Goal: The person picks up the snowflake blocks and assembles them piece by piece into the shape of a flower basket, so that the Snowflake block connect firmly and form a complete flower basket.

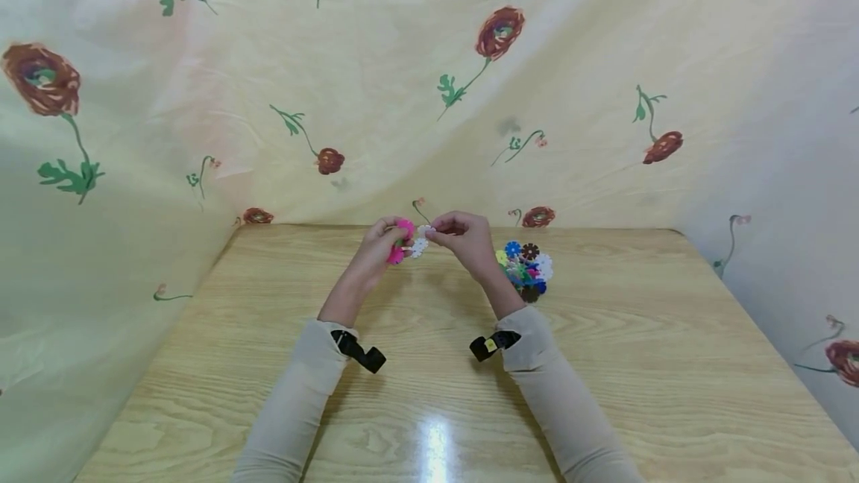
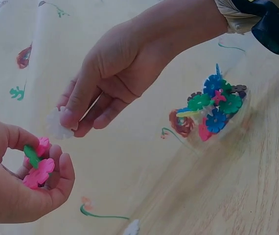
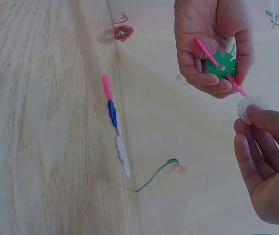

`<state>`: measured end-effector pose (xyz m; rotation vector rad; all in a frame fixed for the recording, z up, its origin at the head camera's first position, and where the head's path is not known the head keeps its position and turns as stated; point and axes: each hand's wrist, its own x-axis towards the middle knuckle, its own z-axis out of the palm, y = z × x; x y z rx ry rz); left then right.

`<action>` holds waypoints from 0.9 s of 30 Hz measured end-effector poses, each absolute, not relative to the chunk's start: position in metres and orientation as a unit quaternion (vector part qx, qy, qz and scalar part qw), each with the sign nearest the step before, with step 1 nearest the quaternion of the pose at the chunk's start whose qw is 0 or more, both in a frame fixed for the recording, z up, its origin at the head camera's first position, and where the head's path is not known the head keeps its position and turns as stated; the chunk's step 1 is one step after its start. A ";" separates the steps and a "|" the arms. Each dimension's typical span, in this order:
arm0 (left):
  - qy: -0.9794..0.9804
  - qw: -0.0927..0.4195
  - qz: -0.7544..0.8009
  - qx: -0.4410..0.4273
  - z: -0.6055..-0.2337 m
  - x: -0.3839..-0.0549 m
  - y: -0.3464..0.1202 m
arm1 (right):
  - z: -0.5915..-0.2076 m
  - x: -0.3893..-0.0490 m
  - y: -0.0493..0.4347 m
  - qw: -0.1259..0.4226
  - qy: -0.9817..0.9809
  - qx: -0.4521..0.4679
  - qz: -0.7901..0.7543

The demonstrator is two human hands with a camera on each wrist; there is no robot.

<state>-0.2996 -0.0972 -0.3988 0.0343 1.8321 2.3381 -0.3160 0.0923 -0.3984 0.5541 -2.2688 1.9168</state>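
My left hand [image 1: 373,250] grips a green notched disc [image 3: 218,69] between thumb and curled fingers, with two pink discs [image 2: 40,171] slotted onto its edge. In the right wrist view, the pink discs stand edge-on to the green one. Opposite, my right hand [image 1: 471,243] pinches a white, flower-shaped disc [image 3: 247,105] between thumb and fingertips. That white disc is held close to the left hand's pieces, with a small gap showing in the left wrist view.
A pile of multicoloured notched discs [image 1: 526,274] lies on the wooden table [image 1: 416,393], beyond the right forearm. A row of pink, blue and white discs [image 3: 113,115] lies near the table's back edge. Behind hangs a flowered cloth [image 1: 396,80].
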 end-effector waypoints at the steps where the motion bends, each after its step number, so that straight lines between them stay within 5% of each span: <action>1: 0.615 0.087 0.783 0.012 -0.399 -0.299 -0.097 | -0.397 -0.315 0.092 0.062 -0.750 0.183 0.633; 27: 0.653 0.096 0.750 0.044 -0.399 -0.295 -0.100 | -0.403 -0.317 0.095 0.083 -0.714 0.218 0.661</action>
